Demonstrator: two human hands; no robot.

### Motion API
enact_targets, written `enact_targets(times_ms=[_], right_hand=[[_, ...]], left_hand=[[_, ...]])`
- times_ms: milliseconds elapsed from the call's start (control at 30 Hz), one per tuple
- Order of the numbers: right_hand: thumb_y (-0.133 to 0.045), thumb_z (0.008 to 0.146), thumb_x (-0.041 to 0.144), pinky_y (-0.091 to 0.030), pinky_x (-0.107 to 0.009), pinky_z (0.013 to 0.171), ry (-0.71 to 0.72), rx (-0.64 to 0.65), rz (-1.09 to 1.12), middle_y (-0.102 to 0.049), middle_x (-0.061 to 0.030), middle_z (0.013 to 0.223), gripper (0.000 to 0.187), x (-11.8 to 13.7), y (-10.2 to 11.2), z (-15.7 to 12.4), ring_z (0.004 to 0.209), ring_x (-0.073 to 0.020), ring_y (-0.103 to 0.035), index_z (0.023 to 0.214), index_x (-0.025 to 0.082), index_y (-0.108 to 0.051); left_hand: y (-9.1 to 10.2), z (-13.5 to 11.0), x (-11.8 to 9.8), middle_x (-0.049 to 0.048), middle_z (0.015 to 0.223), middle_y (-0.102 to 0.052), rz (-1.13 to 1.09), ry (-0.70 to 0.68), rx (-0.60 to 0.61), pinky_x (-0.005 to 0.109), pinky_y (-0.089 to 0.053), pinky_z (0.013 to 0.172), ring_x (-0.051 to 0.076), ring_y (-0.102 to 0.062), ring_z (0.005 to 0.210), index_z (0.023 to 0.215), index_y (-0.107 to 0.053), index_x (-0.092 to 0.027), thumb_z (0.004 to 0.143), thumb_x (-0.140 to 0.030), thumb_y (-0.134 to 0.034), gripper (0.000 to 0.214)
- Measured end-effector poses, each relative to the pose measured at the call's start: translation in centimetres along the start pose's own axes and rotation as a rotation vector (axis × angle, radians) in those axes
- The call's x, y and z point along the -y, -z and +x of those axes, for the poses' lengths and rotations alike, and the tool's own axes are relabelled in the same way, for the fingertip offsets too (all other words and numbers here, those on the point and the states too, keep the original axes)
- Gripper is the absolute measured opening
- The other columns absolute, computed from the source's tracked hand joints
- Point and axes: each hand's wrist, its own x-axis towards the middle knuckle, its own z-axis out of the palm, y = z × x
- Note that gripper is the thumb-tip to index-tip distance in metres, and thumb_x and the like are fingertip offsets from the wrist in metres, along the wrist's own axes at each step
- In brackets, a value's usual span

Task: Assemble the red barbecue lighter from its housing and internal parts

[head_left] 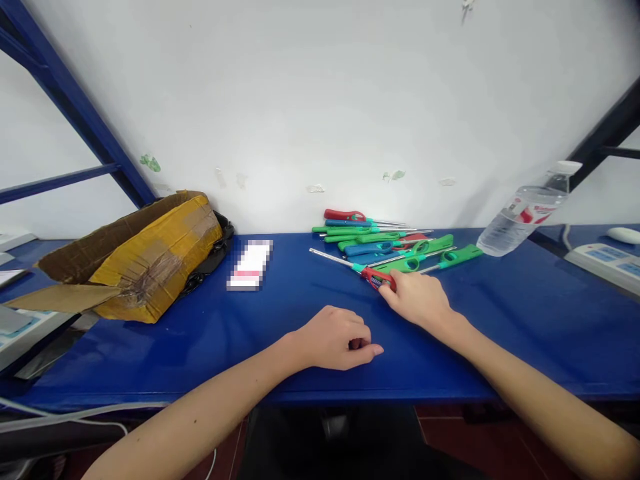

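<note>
My right hand is closed around the handle of a red long-necked gas lighter. Its metal tube points up and to the left, just in front of a pile. That pile is made of several more long-necked lighters, among them a green lighter, a blue lighter and a red-handled lighter. My left hand rests near the front edge of the blue table, its fingers curled in loosely. Nothing shows between those fingers and the thumb.
On the left lies an opened cardboard box wrapped in yellow tape, with black plastic behind it. A blurred white rectangle is on the table. At right, a water bottle leans near a white device. A white wall stands behind.
</note>
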Motion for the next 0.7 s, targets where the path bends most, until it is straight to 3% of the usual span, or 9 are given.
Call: enact_targets(times_ms=[367,700], right_hand=[[-0.043,0.089,0.05,-0.019,-0.029,0.053,-0.008,-0.067,0.135,-0.068,-0.0055,0.07,0.034,0.55,0.27,-0.47,0.065,-0.0238,-0.064,0.084,0.021,-0.06],[-0.047,0.09,0.046,-0.028,-0.027,0.056,0.045,-0.062,0.408,-0.068,-0.0024,0.074,0.029,-0.05,-0.19,0.05,0.065,-0.0198,-0.059,0.087,0.023,-0.065]], left_hand=[[-0.04,-0.03,0.04,0.0,0.063,-0.062,0.055,-0.026,-0.006,0.025,-0.04,0.06,0.012,-0.057,0.062,0.065,-0.059,-0.018,0.096,-0.037,-0.052,0.037],[0.35,0.09,-0.03,0.0,0.062,-0.06,0.06,-0.013,0.021,0.025,-0.04,0.059,0.012,-0.056,0.061,0.065,-0.059,-0.017,0.098,-0.033,-0.049,0.038]])
